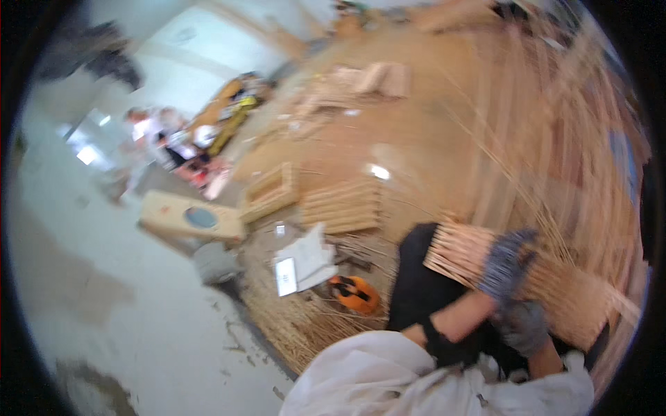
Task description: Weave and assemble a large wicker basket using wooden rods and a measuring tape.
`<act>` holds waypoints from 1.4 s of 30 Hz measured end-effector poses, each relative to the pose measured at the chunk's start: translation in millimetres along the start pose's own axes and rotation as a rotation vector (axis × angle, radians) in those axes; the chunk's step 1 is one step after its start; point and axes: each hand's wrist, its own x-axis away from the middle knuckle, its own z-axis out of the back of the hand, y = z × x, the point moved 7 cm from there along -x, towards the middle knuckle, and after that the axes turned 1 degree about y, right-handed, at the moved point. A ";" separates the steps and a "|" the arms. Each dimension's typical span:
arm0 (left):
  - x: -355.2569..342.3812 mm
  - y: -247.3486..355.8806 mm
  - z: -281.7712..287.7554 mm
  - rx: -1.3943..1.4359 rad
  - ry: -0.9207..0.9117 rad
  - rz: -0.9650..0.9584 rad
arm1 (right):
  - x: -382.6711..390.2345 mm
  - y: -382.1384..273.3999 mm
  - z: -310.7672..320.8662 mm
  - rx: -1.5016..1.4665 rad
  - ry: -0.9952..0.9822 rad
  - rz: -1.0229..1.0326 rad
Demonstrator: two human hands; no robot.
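My left hand (506,267), in a grey glove with a black band at the wrist, is on a pale woven wooden strip panel (447,249); its fingers are smeared by motion. Just below it, my right hand (520,324), also gloved, has curled fingers beside the panel's lower edge; what they hold is unclear. The panel lies over a black pad (413,291) in my lap. Long thin strips (527,180) spread to the right, blurred.
An orange tool (355,295), pale sheets (312,249) with a small screen-like rectangle (286,276), a wooden frame (267,194), another slatted piece (340,206) and a long box (191,215) lie leftward. Blurred people (163,139) are farther back. Loose wood pieces (374,80) lie beyond.
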 end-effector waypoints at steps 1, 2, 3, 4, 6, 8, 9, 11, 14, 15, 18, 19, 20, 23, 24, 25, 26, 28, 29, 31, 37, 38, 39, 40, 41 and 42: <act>3.3 4.0 10.2 0.018 -0.120 0.092 | -1.4 -11.8 -14.4 -0.076 -0.069 0.058; 12.3 23.6 21.0 -0.078 -0.096 -0.033 | 2.2 -19.9 -12.2 -0.098 -0.174 0.047; 19.1 20.6 30.3 -0.202 -0.112 -0.011 | -2.1 -18.8 -16.8 -0.262 -0.255 0.042; 26.3 8.9 41.9 -0.240 -0.048 -0.002 | 1.8 -3.8 -30.3 -0.237 -0.340 -0.017; 23.0 -7.2 53.0 -0.257 -0.006 -0.123 | 10.3 36.6 -0.2 -0.069 0.007 -0.026; -1.7 -28.4 45.7 0.311 0.029 0.172 | 33.3 130.6 21.2 -0.038 0.025 -0.435; -18.4 -16.6 35.6 0.159 -0.057 0.096 | 61.8 181.6 20.8 -0.294 0.066 -0.821; -54.7 -29.8 32.7 -0.292 -0.228 0.218 | 49.3 170.6 48.2 -0.812 0.603 -0.862; -60.9 -83.5 22.4 -0.641 -0.891 0.495 | 58.5 167.8 45.0 -1.223 1.093 -0.806; -63.5 -69.0 7.7 -0.493 -0.877 0.091 | 63.5 160.7 52.1 -1.210 0.924 -0.777; -44.2 -74.4 20.5 -0.308 -0.693 0.337 | 17.2 164.6 83.0 -0.879 0.555 -0.828; -35.8 -82.2 31.0 -0.369 -0.570 0.389 | -31.3 158.5 95.4 -0.696 0.472 -0.847; -33.7 -75.5 18.8 -0.359 -0.581 0.383 | -66.5 175.9 101.7 -0.343 0.464 -0.593; -43.4 -67.1 5.3 -0.442 -0.358 0.481 | -126.2 238.2 83.9 0.266 0.470 -0.736; -48.9 -72.1 10.5 -0.432 -0.425 0.476 | -115.2 252.8 74.3 0.246 0.468 -0.718; -55.2 -73.7 7.6 -0.414 -0.503 0.467 | -81.2 272.7 74.5 0.188 0.398 -0.631; -52.0 -75.2 5.0 -0.385 -0.587 0.470 | -58.5 273.4 65.0 0.129 0.314 -0.551; -50.8 -80.2 10.8 -0.225 -0.586 0.532 | -0.8 161.3 86.7 -0.709 0.945 -0.730; -58.3 -67.0 -3.8 -0.482 -0.622 0.479 | 13.5 153.6 94.1 -0.694 0.964 -0.743; -64.2 -70.5 -10.3 -0.720 -0.705 0.545 | 26.6 144.2 91.9 -0.687 0.990 -0.807; -70.1 -4.3 -40.2 -0.820 -0.518 0.141 | 81.3 165.7 97.9 -0.974 0.904 -0.552; -60.8 31.6 -48.5 -0.729 -0.340 -0.306 | 107.2 202.3 86.0 -1.178 0.921 -0.568; -38.5 18.7 -65.6 -0.799 -0.637 -0.257 | 88.6 195.7 92.3 -1.201 0.903 -0.551; -14.5 5.7 -79.2 -0.854 -0.936 -0.191 | 70.5 194.7 90.4 -1.116 0.764 -0.741; -14.3 21.6 -80.5 -0.905 -0.911 -0.088 | 65.3 199.0 90.6 -0.996 0.650 -0.946; -11.9 24.7 -92.3 -0.899 -0.937 -0.101 | 43.4 216.0 109.4 -0.448 0.604 -0.676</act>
